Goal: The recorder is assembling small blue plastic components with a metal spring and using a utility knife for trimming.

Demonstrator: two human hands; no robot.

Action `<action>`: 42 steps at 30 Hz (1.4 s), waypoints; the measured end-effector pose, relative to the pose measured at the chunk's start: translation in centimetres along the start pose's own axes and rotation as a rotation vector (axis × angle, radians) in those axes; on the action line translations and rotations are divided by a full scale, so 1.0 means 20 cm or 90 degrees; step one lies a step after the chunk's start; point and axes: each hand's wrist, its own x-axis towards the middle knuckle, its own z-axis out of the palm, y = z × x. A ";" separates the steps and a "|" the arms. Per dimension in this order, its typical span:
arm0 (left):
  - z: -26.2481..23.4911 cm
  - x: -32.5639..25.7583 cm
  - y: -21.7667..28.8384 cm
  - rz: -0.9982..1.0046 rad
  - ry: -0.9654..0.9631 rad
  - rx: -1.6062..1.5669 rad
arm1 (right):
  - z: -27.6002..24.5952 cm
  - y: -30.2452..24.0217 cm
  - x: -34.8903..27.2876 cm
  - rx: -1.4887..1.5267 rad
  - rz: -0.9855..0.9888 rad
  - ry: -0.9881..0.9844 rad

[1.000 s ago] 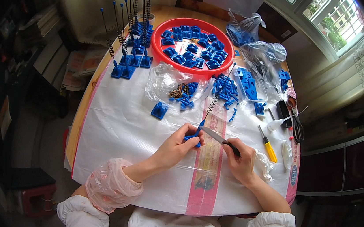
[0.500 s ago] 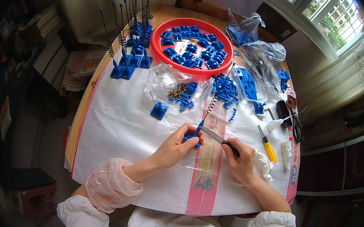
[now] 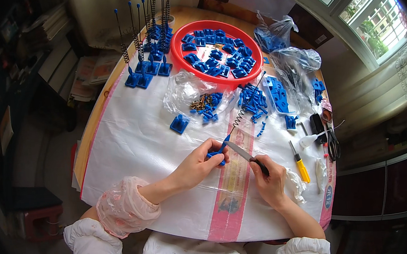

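Note:
Between the fingers of my left hand [image 3: 202, 161] is a blue plastic base with a coiled black spring wire [image 3: 237, 119] standing out of its stem [image 3: 224, 144]. My left fingers are closed round the base and hide part of it. In my right hand [image 3: 270, 178] is a knife [image 3: 244, 153] with a dark handle; its blade points up and left, the tip at the blue stem. Whether the blade presses into the stem cannot be told. Just beyond my hands, a single blue base [image 3: 179, 124] lies on the white sheet [image 3: 135, 139].
A red round tray [image 3: 177, 63] holds many blue parts. Finished-looking spring pieces [image 3: 144, 79] stand at far left. Small screws [image 3: 204, 102] and blue pegs [image 3: 254, 99] lie in piles. To the right are a clear box [image 3: 292, 105], a yellow-handled screwdriver [image 3: 301, 168], scissors [image 3: 333, 146] and a white bottle [image 3: 307, 141].
Both hands keep nearly the same place and grip. The table and things on it appear shifted very slightly to the right in the picture.

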 end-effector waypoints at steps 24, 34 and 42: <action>0.00 -0.01 0.00 -0.007 -0.015 0.019 | 0.00 -0.01 0.00 0.006 -0.013 0.002; 0.00 -0.01 0.00 -0.010 -0.016 0.012 | 0.00 -0.01 0.00 0.009 0.002 0.001; 0.00 0.00 0.00 0.008 0.003 0.019 | 0.00 -0.01 -0.01 0.013 -0.014 0.008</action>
